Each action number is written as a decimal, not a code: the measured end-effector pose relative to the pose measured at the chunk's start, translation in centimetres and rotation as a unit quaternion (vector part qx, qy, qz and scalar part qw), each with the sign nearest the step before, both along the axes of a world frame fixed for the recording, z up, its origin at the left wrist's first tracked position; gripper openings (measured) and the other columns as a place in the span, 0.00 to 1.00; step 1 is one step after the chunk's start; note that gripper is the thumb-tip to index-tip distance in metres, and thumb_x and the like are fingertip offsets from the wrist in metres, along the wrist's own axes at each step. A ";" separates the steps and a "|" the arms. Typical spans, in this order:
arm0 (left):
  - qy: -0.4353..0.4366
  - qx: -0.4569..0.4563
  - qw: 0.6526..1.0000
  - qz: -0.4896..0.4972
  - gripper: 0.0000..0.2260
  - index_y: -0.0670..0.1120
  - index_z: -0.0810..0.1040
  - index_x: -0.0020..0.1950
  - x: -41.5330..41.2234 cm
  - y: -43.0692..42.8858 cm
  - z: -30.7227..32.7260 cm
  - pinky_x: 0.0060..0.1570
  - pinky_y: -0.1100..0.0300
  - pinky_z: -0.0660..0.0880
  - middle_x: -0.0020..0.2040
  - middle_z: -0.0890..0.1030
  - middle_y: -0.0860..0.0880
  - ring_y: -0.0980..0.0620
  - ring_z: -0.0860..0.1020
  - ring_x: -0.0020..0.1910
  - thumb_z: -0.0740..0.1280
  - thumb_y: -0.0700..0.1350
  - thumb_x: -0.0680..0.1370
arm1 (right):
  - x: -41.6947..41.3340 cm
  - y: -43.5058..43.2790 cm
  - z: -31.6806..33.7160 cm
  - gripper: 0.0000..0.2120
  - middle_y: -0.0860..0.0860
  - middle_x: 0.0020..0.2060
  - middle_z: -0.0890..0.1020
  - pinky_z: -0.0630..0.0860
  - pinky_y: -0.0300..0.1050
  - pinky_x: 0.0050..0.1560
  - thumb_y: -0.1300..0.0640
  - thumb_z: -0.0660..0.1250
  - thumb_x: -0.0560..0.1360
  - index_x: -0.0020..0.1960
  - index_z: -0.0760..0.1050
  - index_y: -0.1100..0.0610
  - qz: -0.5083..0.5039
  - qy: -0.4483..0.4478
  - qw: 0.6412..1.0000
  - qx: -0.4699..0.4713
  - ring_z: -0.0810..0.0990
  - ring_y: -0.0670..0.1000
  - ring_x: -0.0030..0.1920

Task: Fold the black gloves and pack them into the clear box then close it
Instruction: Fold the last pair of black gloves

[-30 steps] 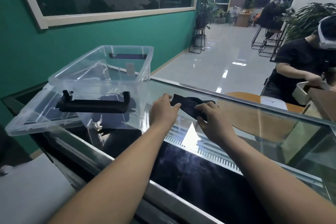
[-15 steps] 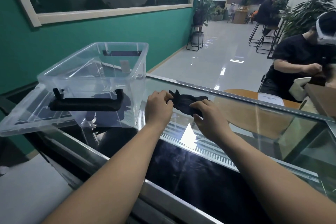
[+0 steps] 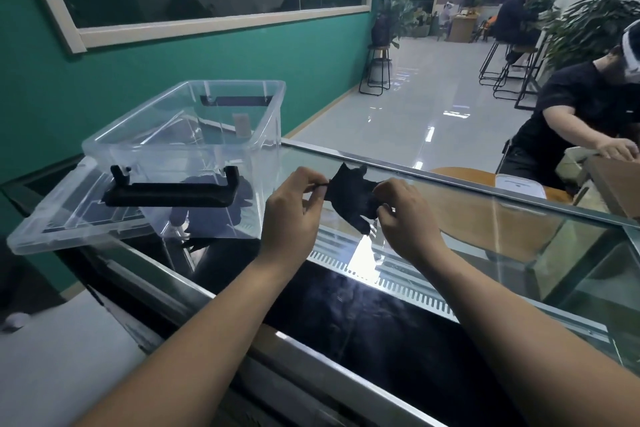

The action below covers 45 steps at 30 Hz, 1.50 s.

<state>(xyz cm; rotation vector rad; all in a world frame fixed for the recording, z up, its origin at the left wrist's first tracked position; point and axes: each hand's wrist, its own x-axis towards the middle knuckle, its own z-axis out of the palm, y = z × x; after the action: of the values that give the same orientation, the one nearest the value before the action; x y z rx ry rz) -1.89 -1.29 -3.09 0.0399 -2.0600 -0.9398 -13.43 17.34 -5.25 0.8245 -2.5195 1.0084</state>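
A glass tabletop with a metal frame carries the open clear box at its left end, and the box's lid lies flat just beside it, overhanging the edge.

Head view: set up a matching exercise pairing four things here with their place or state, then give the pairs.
Things:
1. black glove
2. clear box
3. lid
4. black handle

Places or states:
A. lying flat under the box
B. pinched between both hands, above the glass counter
C. open, standing on the lid
D. clipped on the box's near wall

Pairs: 1-B, 2-C, 3-A, 4-D
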 end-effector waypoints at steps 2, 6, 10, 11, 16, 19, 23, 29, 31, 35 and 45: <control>-0.012 -0.016 1.000 -0.020 0.03 0.47 0.81 0.57 1.6 -0.4 -0.5 0.52 0.64 0.83 0.53 0.87 0.53 0.55 0.86 0.53 0.71 0.41 0.84 | -0.1 -0.1 -0.1 0.11 0.50 0.51 0.82 0.69 0.48 0.49 0.65 0.64 0.75 0.53 0.76 0.53 0.001 0.000 1.000 0.007 0.76 0.55 0.52; -0.070 -0.020 0.997 -0.036 0.07 0.49 0.78 0.57 4.7 -0.7 -1.5 0.48 0.66 0.81 0.50 0.86 0.55 0.58 0.85 0.49 0.72 0.39 0.83 | 0.0 -0.1 -0.1 0.11 0.51 0.52 0.82 0.72 0.49 0.51 0.65 0.65 0.76 0.55 0.79 0.54 0.012 0.000 1.000 0.017 0.77 0.55 0.53; -0.142 0.023 0.990 -0.004 0.15 0.54 0.72 0.62 6.5 -0.9 -2.0 0.42 0.68 0.77 0.45 0.83 0.55 0.58 0.83 0.43 0.71 0.40 0.81 | 0.1 -0.1 -0.2 0.11 0.50 0.52 0.82 0.71 0.47 0.49 0.65 0.66 0.77 0.55 0.81 0.53 0.021 -0.007 0.999 0.029 0.78 0.55 0.53; -0.154 0.031 0.988 0.003 0.17 0.55 0.71 0.64 6.7 -1.0 -2.0 0.42 0.68 0.76 0.42 0.82 0.54 0.57 0.82 0.42 0.71 0.40 0.80 | 0.0 -0.1 -0.2 0.11 0.50 0.52 0.83 0.69 0.46 0.49 0.65 0.66 0.78 0.55 0.81 0.53 0.018 -0.009 0.999 0.028 0.78 0.55 0.53; -0.188 -0.012 0.981 0.051 0.10 0.55 0.76 0.60 6.9 -0.9 -2.0 0.41 0.61 0.78 0.35 0.79 0.54 0.56 0.80 0.37 0.71 0.50 0.80 | 0.2 -0.2 0.1 0.11 0.50 0.54 0.82 0.65 0.43 0.50 0.62 0.64 0.81 0.58 0.81 0.53 0.010 -0.021 0.999 0.031 0.75 0.51 0.53; -0.158 -0.078 0.982 0.061 0.06 0.54 0.82 0.57 6.6 -1.0 -2.1 0.46 0.56 0.79 0.46 0.77 0.57 0.57 0.79 0.43 0.69 0.49 0.81 | 0.0 -0.2 0.1 0.11 0.50 0.55 0.82 0.65 0.43 0.51 0.61 0.63 0.82 0.60 0.81 0.52 0.014 -0.026 0.999 0.030 0.78 0.54 0.56; -0.197 -0.139 0.970 0.028 0.09 0.55 0.84 0.57 6.4 -1.3 -2.9 0.64 0.54 0.72 0.57 0.80 0.61 0.56 0.78 0.60 0.65 0.49 0.81 | 0.1 -0.2 0.1 0.15 0.50 0.59 0.84 0.66 0.44 0.53 0.58 0.60 0.85 0.68 0.80 0.52 0.026 -0.045 0.998 0.047 0.79 0.55 0.60; -0.195 -0.170 0.966 0.031 0.09 0.56 0.84 0.49 7.7 -0.9 -2.9 0.60 0.55 0.69 0.47 0.82 0.61 0.57 0.79 0.52 0.64 0.52 0.81 | 0.1 -0.1 0.1 0.15 0.51 0.60 0.84 0.72 0.51 0.59 0.52 0.58 0.86 0.68 0.78 0.52 0.014 -0.049 0.997 0.059 0.79 0.56 0.62; -0.187 -0.165 0.968 -0.007 0.07 0.55 0.85 0.50 8.1 -0.8 -2.7 0.58 0.56 0.74 0.45 0.83 0.60 0.58 0.80 0.48 0.67 0.49 0.81 | 0.1 -0.2 0.1 0.15 0.51 0.60 0.83 0.72 0.51 0.60 0.51 0.58 0.86 0.68 0.78 0.52 0.008 -0.046 0.997 0.064 0.80 0.56 0.61; -0.186 -0.138 0.970 -0.068 0.05 0.53 0.87 0.52 8.4 -0.9 -2.4 0.52 0.62 0.79 0.47 0.82 0.59 0.57 0.82 0.48 0.75 0.43 0.79 | 0.5 -0.2 0.3 0.18 0.50 0.61 0.82 0.74 0.55 0.65 0.45 0.62 0.85 0.71 0.77 0.50 0.004 -0.040 0.994 0.103 0.79 0.54 0.61; -0.231 -0.151 0.957 -0.084 0.08 0.60 0.86 0.56 8.5 -0.6 -2.3 0.67 0.55 0.72 0.54 0.80 0.63 0.60 0.78 0.59 0.71 0.54 0.79 | 0.3 -0.2 -0.1 0.14 0.50 0.53 0.79 0.74 0.57 0.62 0.42 0.72 0.79 0.60 0.82 0.47 -0.009 -0.013 0.994 0.109 0.77 0.55 0.56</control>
<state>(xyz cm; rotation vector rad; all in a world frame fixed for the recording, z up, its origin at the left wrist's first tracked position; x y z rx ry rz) 6.59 -1.93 -5.34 -0.0867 -2.6596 -0.7523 -13.12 17.18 -5.31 0.8517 -2.6888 0.7511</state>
